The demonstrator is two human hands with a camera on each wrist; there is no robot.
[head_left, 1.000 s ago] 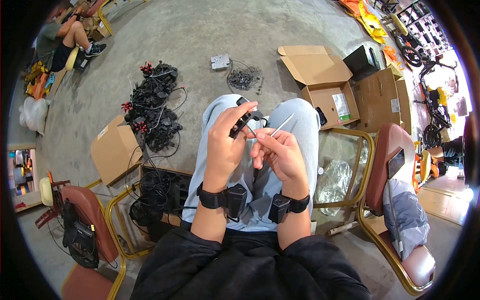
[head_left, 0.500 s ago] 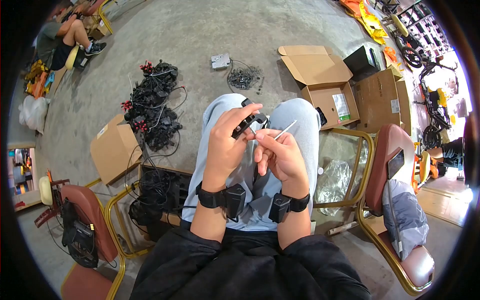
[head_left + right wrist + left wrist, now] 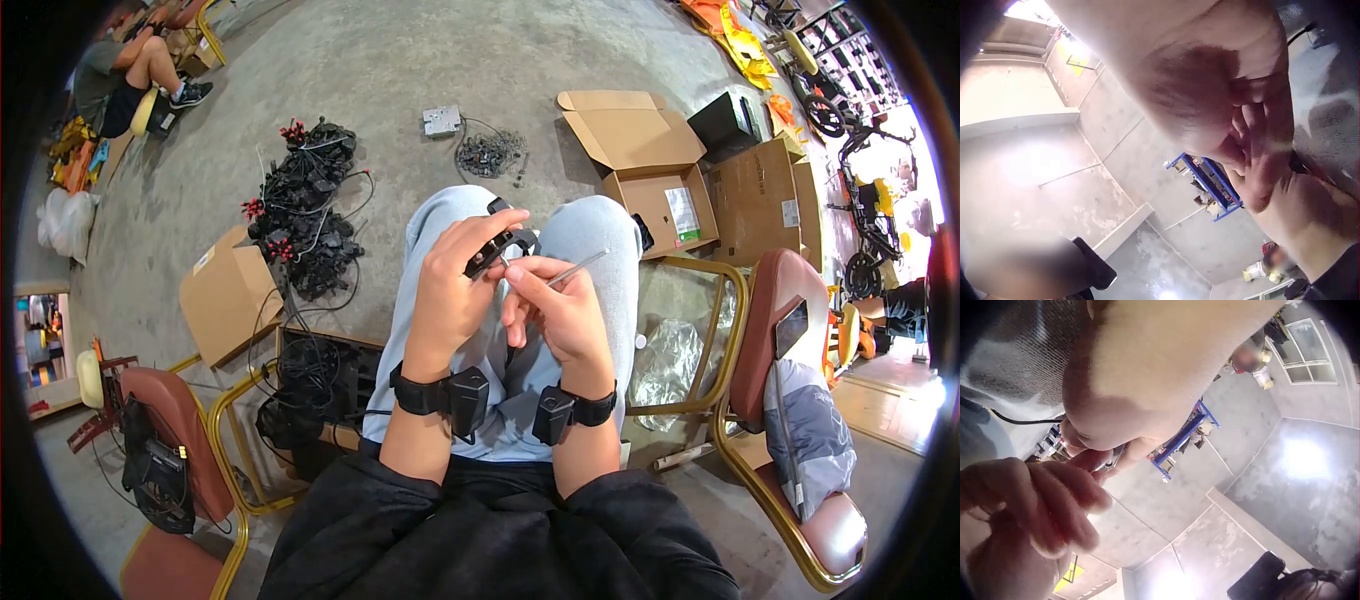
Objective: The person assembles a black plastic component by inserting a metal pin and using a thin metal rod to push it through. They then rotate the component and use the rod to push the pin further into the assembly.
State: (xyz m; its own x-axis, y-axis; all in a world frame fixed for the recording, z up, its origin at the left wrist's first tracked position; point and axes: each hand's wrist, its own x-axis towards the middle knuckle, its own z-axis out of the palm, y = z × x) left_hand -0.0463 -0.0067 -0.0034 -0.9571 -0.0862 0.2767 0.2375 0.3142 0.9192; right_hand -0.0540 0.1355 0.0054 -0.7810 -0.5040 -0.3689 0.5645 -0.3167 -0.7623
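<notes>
Over the lap, the left hand [image 3: 457,283] grips a black plastic part [image 3: 497,248] with its fingers curled round it. The right hand [image 3: 567,312] pinches a thin metal rod [image 3: 583,265] between thumb and index finger; the rod slants up to the right. Both hands' fingertips meet at the lower right side of the black part, where the contact is too small to make out. In the left wrist view the right hand's curled fingers [image 3: 1063,503] show, and the black part is hidden. The right wrist view shows the right hand's palm [image 3: 1210,87], with the rod out of sight.
On the floor ahead lie black connectors with cables [image 3: 310,215], a metal box [image 3: 441,122] and a small dark pile [image 3: 490,156]. An open carton [image 3: 660,200] stands at the right. Chairs [image 3: 785,330] flank the lap on both sides. Another person [image 3: 125,80] sits at the far left.
The rod has swung lower, its far tip moving to the right and down. The right hand stays close to the black part, and the left hand has moved slightly to the right.
</notes>
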